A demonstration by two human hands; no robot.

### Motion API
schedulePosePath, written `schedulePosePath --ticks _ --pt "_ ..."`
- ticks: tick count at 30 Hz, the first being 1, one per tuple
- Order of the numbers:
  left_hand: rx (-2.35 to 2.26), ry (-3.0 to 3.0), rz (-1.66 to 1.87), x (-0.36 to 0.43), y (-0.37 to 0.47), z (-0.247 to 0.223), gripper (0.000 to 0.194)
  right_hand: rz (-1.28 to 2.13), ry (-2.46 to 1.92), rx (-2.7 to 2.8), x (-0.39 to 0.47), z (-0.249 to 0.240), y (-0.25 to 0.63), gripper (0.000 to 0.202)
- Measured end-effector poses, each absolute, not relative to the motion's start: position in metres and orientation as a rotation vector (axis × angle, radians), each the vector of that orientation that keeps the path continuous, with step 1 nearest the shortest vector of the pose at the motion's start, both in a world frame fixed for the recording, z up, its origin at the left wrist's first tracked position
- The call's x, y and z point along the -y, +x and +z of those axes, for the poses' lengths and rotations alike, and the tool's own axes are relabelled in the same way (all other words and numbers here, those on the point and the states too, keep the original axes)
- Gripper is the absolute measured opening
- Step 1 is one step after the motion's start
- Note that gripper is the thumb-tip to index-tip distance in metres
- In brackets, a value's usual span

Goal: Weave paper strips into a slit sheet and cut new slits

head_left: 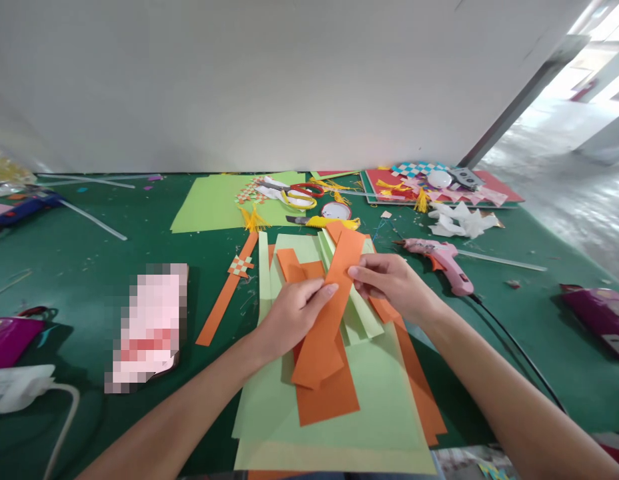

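Note:
Between my two hands are orange paper strips [327,320], overlapping and slanted up to the right. My left hand [295,307] pinches them with the thumb on top. At their right edge, the closed thumb and fingers of my right hand [382,280] grip the same strips. Pale green folded strips [362,317] lie just beneath, partly hidden. Under all this is a stack of pale green sheets [379,400], with orange sheets [419,380] sticking out on the right. An orange bookmark-like strip [222,300] with a woven checkered piece and yellow tassel lies left of the stack.
A pink glue gun [444,260] with a black cord lies at right. Scissors [302,197] and a yellow craft knife [322,221] are at the back. A blurred-out phone [152,327] lies left, near a white plug [19,390]. Purple power strips [597,317] flank both sides. A grey panel [239,80] bounds the table's back.

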State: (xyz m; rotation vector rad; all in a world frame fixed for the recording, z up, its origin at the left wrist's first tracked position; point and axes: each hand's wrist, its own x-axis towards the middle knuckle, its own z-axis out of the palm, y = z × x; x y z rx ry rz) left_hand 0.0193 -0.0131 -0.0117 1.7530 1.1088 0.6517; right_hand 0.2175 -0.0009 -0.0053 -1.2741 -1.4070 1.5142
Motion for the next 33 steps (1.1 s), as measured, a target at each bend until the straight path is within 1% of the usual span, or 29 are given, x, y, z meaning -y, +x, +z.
schedulePosePath --ticks 7,13,19,22,26,33 --pt "-1.029 1.689 0.511 0.016 0.019 -0.011 0.045 1.341 -1.238 1.379 -0.003 -0.004 0.226 0.034" --pt "-1.063 1.698 0.565 0.015 0.019 -0.013 0.044 1.489 -1.249 1.534 0.001 -0.003 0.220 0.034" --pt "-1.013 1.661 0.468 0.015 0.018 -0.016 0.041 1.369 -1.311 1.398 -0.001 -0.004 0.221 0.036" --pt "-1.027 1.687 0.492 0.015 0.019 -0.017 0.042 1.414 -1.297 1.417 0.000 -0.004 0.219 0.033" --pt "-1.043 1.737 0.495 0.015 0.020 -0.018 0.045 1.412 -1.322 1.426 0.003 -0.005 0.213 0.037" --pt "-1.039 1.746 0.494 0.014 0.020 -0.017 0.042 1.380 -1.386 1.378 0.004 -0.007 0.209 0.037"
